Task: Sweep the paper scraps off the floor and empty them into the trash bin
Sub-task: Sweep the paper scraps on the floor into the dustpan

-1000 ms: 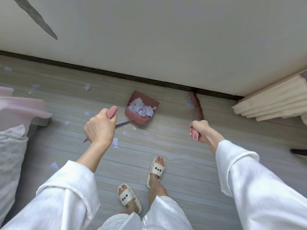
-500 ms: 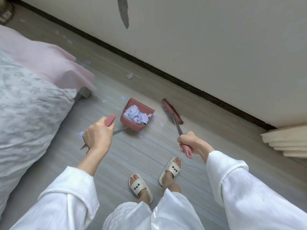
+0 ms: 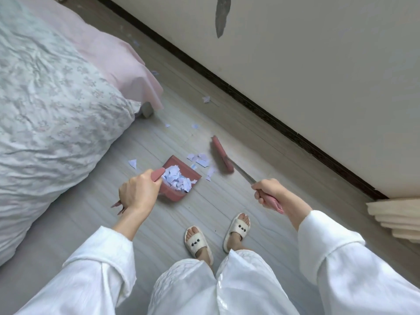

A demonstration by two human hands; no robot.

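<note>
While we stood by the bed [image 3: 56, 105], our left hand [image 3: 138, 194] gripped the dustpan [image 3: 179, 185] handle and our right hand [image 3: 270, 194] clenched the broom [image 3: 221, 156] handle. Scraps [image 3: 177, 179] filled the pan; a cluster [image 3: 200, 159] lay on the floor [image 3: 227, 201] between pan and broom head — others sat scattered toward the wall [image 3: 318, 64]. We could read no writing or labels anywhere.

Broom [image 3: 222, 157] beside scrap-filled dustpan [image 3: 181, 178]
</note>
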